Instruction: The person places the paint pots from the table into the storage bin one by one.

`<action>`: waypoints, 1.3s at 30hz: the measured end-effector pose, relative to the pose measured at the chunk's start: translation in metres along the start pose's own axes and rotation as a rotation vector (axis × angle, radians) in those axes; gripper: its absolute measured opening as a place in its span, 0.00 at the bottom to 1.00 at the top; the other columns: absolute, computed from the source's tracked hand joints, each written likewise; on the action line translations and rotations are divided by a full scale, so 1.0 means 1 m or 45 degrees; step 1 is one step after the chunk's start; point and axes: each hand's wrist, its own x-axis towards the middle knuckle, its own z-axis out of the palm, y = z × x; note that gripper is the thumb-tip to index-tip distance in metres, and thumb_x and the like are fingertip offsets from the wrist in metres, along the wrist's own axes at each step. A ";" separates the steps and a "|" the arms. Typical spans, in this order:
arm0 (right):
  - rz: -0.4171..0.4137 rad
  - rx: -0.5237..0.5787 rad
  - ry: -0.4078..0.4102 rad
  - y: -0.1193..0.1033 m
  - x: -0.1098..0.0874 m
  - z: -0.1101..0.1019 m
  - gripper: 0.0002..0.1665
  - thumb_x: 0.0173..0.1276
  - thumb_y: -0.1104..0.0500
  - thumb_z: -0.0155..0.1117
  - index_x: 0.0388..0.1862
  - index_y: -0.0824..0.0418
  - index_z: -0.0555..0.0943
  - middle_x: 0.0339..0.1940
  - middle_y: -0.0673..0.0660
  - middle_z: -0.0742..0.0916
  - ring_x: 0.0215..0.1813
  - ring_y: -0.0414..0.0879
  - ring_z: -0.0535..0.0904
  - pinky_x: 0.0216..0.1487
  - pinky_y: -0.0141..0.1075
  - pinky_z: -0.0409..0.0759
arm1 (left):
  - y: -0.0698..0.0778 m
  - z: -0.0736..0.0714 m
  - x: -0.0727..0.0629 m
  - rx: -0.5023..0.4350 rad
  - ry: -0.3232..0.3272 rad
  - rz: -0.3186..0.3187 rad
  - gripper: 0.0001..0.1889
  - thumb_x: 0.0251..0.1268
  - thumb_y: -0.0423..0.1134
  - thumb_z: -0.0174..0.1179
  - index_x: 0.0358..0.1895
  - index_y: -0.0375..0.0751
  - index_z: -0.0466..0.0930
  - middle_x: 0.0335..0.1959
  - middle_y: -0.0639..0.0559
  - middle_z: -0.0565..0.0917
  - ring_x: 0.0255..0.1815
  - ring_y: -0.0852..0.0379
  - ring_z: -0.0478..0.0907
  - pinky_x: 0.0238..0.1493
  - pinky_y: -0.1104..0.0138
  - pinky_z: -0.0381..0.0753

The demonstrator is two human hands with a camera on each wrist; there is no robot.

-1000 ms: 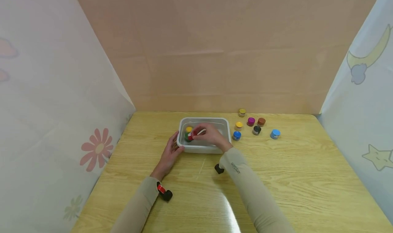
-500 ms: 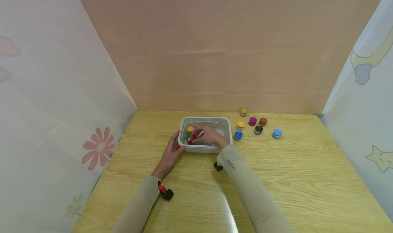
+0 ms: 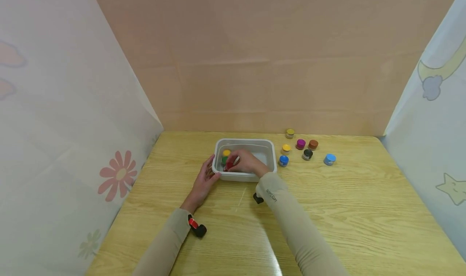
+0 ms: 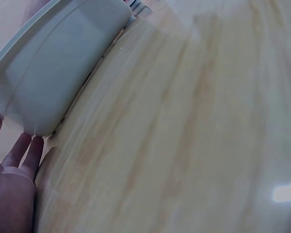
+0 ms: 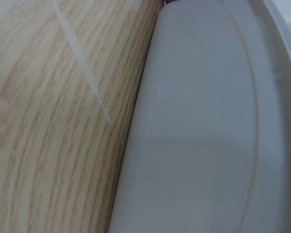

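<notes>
A white plastic bin (image 3: 247, 178) stands on the table. My left hand (image 3: 201, 186) rests against its left end, the thumb near the rim's front corner. In the left wrist view, straight fingertips (image 4: 36, 145) touch the lower wall of the bin. Inside the bin, my right hand (image 3: 244, 161) pinches a small red paint jar (image 3: 228, 166) low at the front left, partly hidden by the fingers. Behind that jar sit a green paint jar (image 3: 224, 160) and a yellow one. The right wrist view shows only the bin's outer wall (image 5: 199, 116) and the table.
Several small paint jars stand right of the bin: a blue jar (image 3: 283, 161), a yellow jar (image 3: 285, 149), a black jar (image 3: 307, 154), a magenta jar (image 3: 300, 144), a brown jar (image 3: 313, 145), a light blue jar (image 3: 329, 159) and an ochre jar (image 3: 289, 133) near the table's back edge.
My right hand has lowered the red jar into the bin, toward its front left, beside the green jar. The left hand has stayed at the bin's left end.
</notes>
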 end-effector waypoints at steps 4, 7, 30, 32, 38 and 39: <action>-0.004 -0.003 0.004 0.001 0.001 0.001 0.12 0.61 0.63 0.80 0.43 0.60 0.88 0.41 0.54 0.91 0.42 0.44 0.86 0.47 0.34 0.85 | 0.001 0.000 0.000 -0.003 0.000 -0.002 0.37 0.78 0.39 0.60 0.83 0.59 0.54 0.84 0.48 0.58 0.83 0.46 0.59 0.81 0.48 0.61; -0.001 0.013 -0.009 0.002 0.002 0.001 0.12 0.61 0.64 0.79 0.44 0.61 0.88 0.42 0.55 0.91 0.42 0.44 0.87 0.46 0.33 0.86 | 0.001 0.001 0.000 -0.006 0.010 -0.016 0.37 0.78 0.40 0.60 0.83 0.61 0.54 0.84 0.50 0.59 0.82 0.47 0.60 0.81 0.48 0.61; 0.011 0.013 0.055 -0.001 -0.005 -0.004 0.16 0.66 0.64 0.74 0.52 0.63 0.87 0.47 0.57 0.90 0.44 0.47 0.87 0.47 0.37 0.87 | 0.000 0.001 -0.002 -0.036 -0.012 -0.007 0.37 0.78 0.40 0.60 0.83 0.58 0.54 0.84 0.49 0.57 0.83 0.45 0.58 0.81 0.48 0.61; 0.014 0.016 0.074 -0.003 -0.008 -0.010 0.17 0.68 0.64 0.73 0.55 0.63 0.87 0.47 0.58 0.89 0.43 0.48 0.86 0.46 0.39 0.87 | 0.000 0.001 -0.002 -0.036 -0.018 -0.005 0.37 0.78 0.40 0.60 0.83 0.59 0.53 0.84 0.49 0.57 0.83 0.44 0.59 0.80 0.48 0.62; -0.018 0.008 0.133 -0.005 -0.022 -0.033 0.18 0.71 0.62 0.71 0.58 0.64 0.85 0.48 0.60 0.88 0.47 0.52 0.86 0.49 0.42 0.87 | -0.001 0.000 -0.001 -0.013 -0.005 -0.021 0.37 0.77 0.45 0.62 0.82 0.68 0.55 0.84 0.54 0.59 0.82 0.48 0.60 0.81 0.47 0.61; -0.019 0.016 0.146 -0.004 -0.025 -0.038 0.18 0.71 0.62 0.71 0.58 0.64 0.85 0.48 0.60 0.88 0.48 0.53 0.86 0.50 0.43 0.86 | -0.001 -0.001 -0.001 -0.006 -0.002 -0.022 0.37 0.77 0.46 0.62 0.81 0.68 0.55 0.84 0.55 0.59 0.82 0.48 0.60 0.81 0.48 0.61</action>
